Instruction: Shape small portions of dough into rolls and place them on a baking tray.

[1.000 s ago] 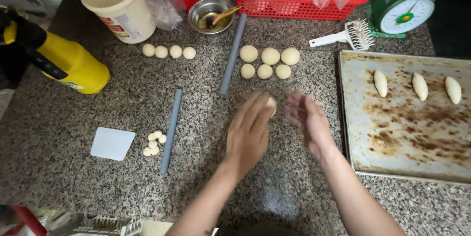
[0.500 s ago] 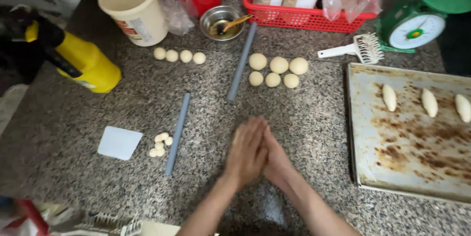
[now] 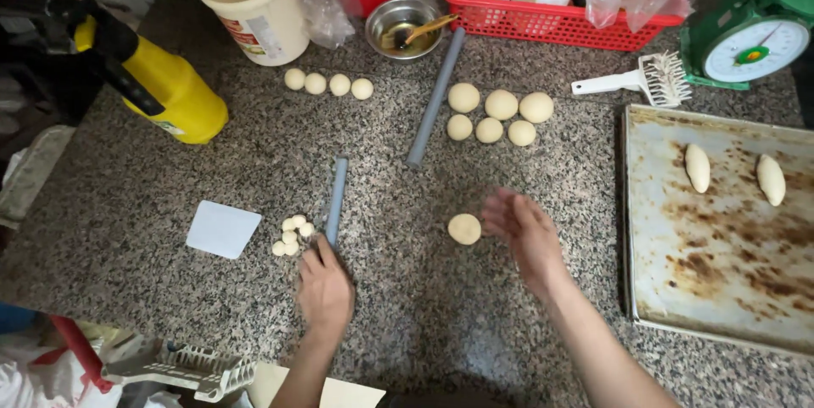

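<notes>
Granite counter (image 3: 170, 289) carries everything. Stained baking tray (image 3: 721, 289) at right, two shaped dough loaves (image 3: 698, 167) on it. Top edge – red basket (image 3: 551, 22), green scale (image 3: 746, 39), cream tub (image 3: 253, 2), yellow spray bottle (image 3: 174, 90) at left. Long grey rod (image 3: 436, 97) lies diagonal between a row of four small balls (image 3: 327, 84) and a cluster of six bigger balls (image 3: 496, 114).

Right hand (image 3: 527, 231) open, fingers spread, just beside a flattened dough piece (image 3: 464, 228) (touching or not – cannot tell). Left hand (image 3: 324, 285) has fingertips on the near end of the short grey rod (image 3: 337, 200); closed grip not visible. Tiny dough bits (image 3: 292, 234) and white scraper (image 3: 223, 229) sit just left of it. Nothing between the hands.
</notes>
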